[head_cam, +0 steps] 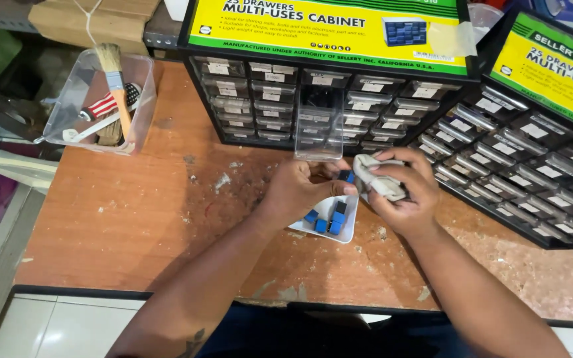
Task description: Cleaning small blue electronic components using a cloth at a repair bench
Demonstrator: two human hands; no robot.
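A: Item 1, left hand point(300, 189)?
B: Fingers pinched on 1 blue part point(346, 176), held over the white tray point(347, 233).
A: Right hand point(402, 192)?
B: Fingers clamped on a white cloth point(376, 176), pressed to that part.
A: Progress?
B: By my count about 5 parts lie in the tray; wiped or not, unclear.
A: Other stock?
B: 1 clear drawer point(318, 136) pulled out of the cabinet point(326, 99); worktop point(134, 219) scuffed. Part's shape mostly hidden.
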